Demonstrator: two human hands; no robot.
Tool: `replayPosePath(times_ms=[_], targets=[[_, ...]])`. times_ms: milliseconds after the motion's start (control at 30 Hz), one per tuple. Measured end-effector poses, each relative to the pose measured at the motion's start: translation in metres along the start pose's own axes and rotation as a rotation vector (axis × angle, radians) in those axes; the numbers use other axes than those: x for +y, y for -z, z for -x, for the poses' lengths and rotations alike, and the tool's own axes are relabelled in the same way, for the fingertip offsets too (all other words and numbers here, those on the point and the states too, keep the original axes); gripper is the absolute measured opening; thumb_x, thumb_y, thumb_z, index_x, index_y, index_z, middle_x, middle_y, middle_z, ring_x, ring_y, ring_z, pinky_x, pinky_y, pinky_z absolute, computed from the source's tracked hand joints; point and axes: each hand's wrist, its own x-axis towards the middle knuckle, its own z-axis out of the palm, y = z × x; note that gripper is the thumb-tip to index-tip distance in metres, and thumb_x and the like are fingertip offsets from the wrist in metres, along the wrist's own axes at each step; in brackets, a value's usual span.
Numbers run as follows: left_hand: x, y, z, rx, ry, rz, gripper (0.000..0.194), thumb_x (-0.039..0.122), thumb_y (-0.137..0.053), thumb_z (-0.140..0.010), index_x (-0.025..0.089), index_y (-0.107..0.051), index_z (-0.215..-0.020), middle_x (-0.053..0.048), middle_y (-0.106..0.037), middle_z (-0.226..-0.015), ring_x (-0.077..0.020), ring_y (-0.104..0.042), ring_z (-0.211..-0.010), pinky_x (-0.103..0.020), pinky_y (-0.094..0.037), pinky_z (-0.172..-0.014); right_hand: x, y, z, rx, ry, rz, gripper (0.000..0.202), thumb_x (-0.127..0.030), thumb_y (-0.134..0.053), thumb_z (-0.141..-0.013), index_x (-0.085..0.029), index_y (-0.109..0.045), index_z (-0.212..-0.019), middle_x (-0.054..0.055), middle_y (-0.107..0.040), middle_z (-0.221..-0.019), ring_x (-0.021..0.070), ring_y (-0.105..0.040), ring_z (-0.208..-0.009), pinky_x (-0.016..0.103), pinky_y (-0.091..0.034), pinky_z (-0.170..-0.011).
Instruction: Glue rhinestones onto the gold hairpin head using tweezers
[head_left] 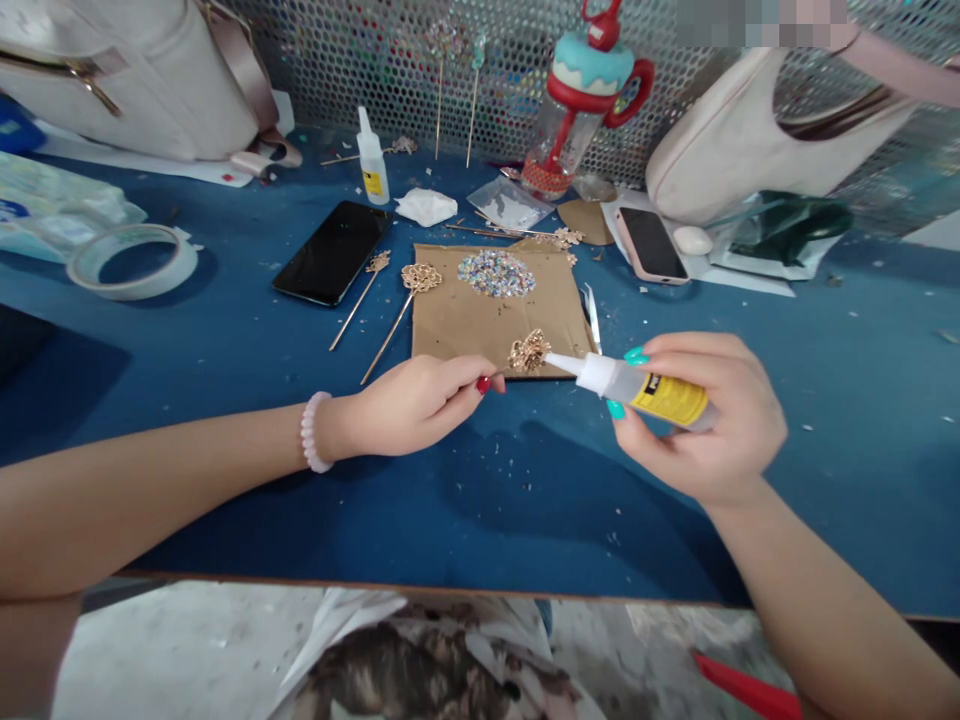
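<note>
My left hand (420,405) is closed in a pinch on the thin stem of a gold filigree hairpin, whose flower-like head (529,350) lies over the front edge of a cardboard piece (480,330). In my right hand (720,415) is a glue bottle (664,397) with a yellow label, tilted sideways, its nozzle tip at the right side of the gold head. A pile of small shiny rhinestones (496,273) rests on the back of the cardboard. Two more gold hairpins (421,278) lie to its left.
Behind are a black phone (334,252), another glue bottle (373,160), a tumbler (570,110) and a pink phone (651,245). A tape roll (133,262) and bag (142,80) are left. White tweezers (592,318) lie beside the cardboard; another bag (720,130) stands back right.
</note>
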Motion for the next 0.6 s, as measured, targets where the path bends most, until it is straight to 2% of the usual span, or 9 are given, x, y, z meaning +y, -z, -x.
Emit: replayPosePath(times_ms=[200,367,500,600], targets=[[-0.0020,0.0000,-0.0010,-0.023,0.001,0.000,0.031,0.019,-0.037,-0.100,0.013,-0.064,-0.115,0.011,-0.039,-0.051,-0.0067,-0.037,-0.039,-0.020,-0.032,-0.048,-0.0018,-0.0017,-0.0004,-0.011,0.002,-0.011,0.042,-0.015,-0.074,-0.071,-0.024,-0.064,-0.111,0.005,-0.071,-0.100,0.0225,-0.071,-0.082,0.038,-0.062,-0.068],[-0.0004,0.0008,-0.0011,-0.019,0.022,0.002,0.032,0.020,-0.037,-0.101,0.013,-0.065,-0.114,0.009,-0.046,-0.054,-0.0070,-0.038,-0.040,-0.021,-0.033,-0.049,-0.0007,0.0010,-0.0010,-0.015,0.004,0.010,0.045,-0.012,-0.074,-0.070,-0.023,-0.064,-0.112,0.008,-0.070,-0.098,0.0242,-0.070,-0.083,0.040,-0.062,-0.069],[0.0003,0.0007,-0.0007,-0.020,0.033,0.002,0.032,0.020,-0.037,-0.101,0.014,-0.065,-0.114,0.009,-0.045,-0.054,-0.0072,-0.038,-0.041,-0.021,-0.034,-0.051,0.0002,0.0033,-0.0007,0.001,0.006,0.002,0.047,-0.011,-0.075,-0.070,-0.023,-0.065,-0.114,0.009,-0.071,-0.099,0.0257,-0.070,-0.084,0.042,-0.061,-0.070],[-0.0009,0.0001,-0.0011,-0.013,0.042,0.001,0.031,0.020,-0.038,-0.101,0.015,-0.065,-0.113,0.009,-0.044,-0.053,-0.0070,-0.037,-0.041,-0.021,-0.034,-0.052,0.0006,0.0024,-0.0008,-0.005,-0.046,-0.048,0.048,-0.011,-0.076,-0.072,-0.025,-0.064,-0.116,0.007,-0.071,-0.101,0.0255,-0.071,-0.087,0.042,-0.061,-0.072]])
